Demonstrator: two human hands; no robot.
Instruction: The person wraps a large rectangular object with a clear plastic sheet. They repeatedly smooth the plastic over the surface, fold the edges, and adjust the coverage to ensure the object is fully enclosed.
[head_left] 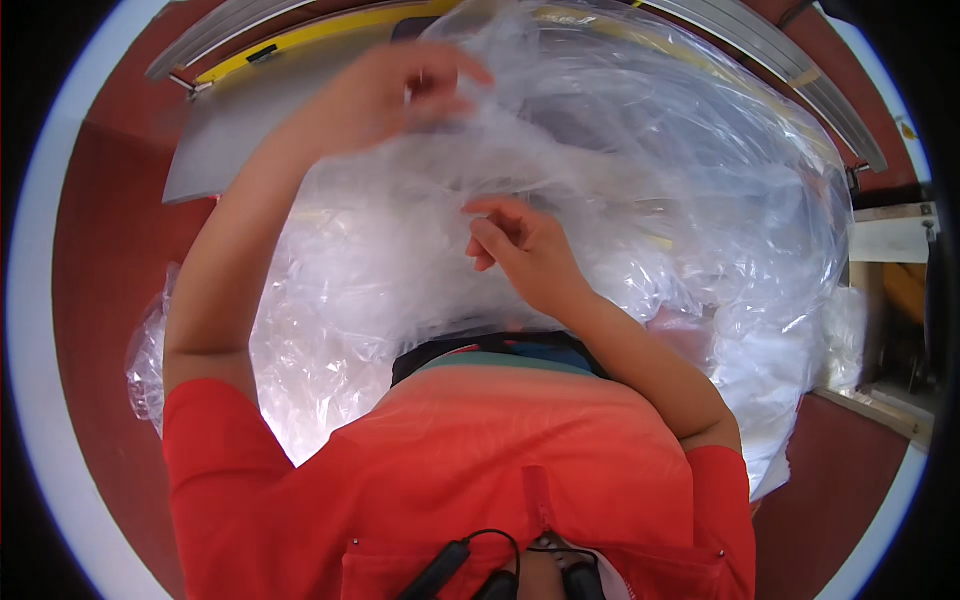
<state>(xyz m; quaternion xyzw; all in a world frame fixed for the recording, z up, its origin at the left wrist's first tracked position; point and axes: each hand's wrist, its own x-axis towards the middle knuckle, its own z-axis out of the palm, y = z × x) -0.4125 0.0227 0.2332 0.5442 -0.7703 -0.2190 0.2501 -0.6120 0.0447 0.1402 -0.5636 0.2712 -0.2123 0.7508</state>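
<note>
Left hand (385, 90) raised, fingers pinching clear plastic bag (640, 180) bunched before chest, over grey counter (215, 150). Right hand (525, 255) fingers loosely curled, resting on film. Risk: thin film tearing or slipping if tugged hard.

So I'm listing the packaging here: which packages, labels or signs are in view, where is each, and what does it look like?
Clear plastic bag: large, crumpled and see-through, heaped in front of the person; left hand pinches its top, right hand touches its middle.
Labels, signs, screens: none can be made out.
</note>
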